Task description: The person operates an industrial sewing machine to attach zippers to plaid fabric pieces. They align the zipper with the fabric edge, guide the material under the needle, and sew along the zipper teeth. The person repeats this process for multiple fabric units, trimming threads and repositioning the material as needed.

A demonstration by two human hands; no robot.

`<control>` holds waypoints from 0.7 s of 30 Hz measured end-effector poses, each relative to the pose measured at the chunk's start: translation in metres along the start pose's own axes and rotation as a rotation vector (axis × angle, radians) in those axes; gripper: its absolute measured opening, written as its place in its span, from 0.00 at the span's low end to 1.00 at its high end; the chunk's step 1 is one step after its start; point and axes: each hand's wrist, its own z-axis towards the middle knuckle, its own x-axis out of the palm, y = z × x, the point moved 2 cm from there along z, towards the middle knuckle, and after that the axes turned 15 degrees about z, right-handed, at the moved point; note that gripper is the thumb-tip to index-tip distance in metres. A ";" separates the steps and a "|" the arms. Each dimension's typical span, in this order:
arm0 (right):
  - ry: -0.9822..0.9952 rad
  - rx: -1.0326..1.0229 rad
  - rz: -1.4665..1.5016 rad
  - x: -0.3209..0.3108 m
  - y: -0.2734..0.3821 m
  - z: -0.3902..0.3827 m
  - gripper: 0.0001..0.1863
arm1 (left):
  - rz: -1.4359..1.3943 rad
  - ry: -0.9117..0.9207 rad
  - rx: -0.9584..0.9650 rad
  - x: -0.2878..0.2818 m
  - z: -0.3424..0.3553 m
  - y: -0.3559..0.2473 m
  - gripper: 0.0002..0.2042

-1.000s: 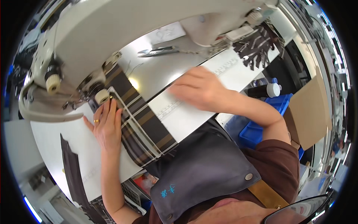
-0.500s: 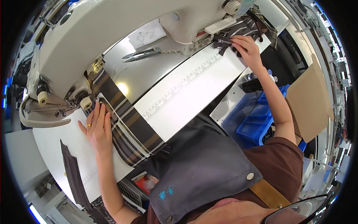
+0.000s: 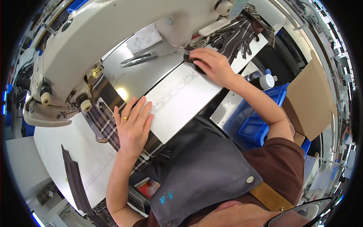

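Two hands, apart: left hand (image 3: 132, 130), fingers spread, has moved onto striped cloth (image 3: 108, 92), likely steadying it; right hand (image 3: 215, 67) has brought a pinched dark strip (image 3: 187, 58) nearer.

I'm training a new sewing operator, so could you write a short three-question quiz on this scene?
1. True or false: the left hand is spread over the dark brown plaid fabric.
2. Fill in: the ____ pinches the dark brown fabric strip.
3. What lies on the grey metal bed of the off-white sewing machine? A) a wooden hammer; B) silver metal snips; C) a red screwdriver.

Key: 1 true; 2 right hand; 3 B.
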 end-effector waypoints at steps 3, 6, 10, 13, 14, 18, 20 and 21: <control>-0.024 -0.075 -0.214 -0.021 0.026 0.002 0.10 | -0.016 0.027 -0.017 0.005 -0.007 0.003 0.15; 0.069 0.031 -0.268 -0.011 0.023 -0.013 0.09 | -0.028 0.021 -0.011 0.006 -0.005 0.002 0.14; -0.399 0.714 0.601 -0.035 -0.022 -0.036 0.06 | -0.054 0.020 -0.016 0.007 -0.007 0.004 0.13; -0.714 0.762 1.114 -0.057 -0.045 -0.027 0.09 | -0.054 0.025 -0.022 0.008 -0.007 0.004 0.13; -0.611 0.766 1.173 -0.064 -0.049 -0.025 0.09 | -0.056 0.026 -0.023 0.008 -0.006 0.004 0.13; -0.187 0.757 1.041 -0.080 -0.048 -0.015 0.09 | -0.299 0.085 -0.062 -0.001 0.012 0.000 0.15; -0.095 0.778 0.805 -0.071 -0.034 -0.003 0.09 | -0.624 0.217 -0.161 -0.004 0.033 -0.010 0.16; -0.062 0.771 0.745 -0.064 -0.030 0.001 0.08 | -0.786 0.282 -0.213 -0.003 0.046 -0.017 0.16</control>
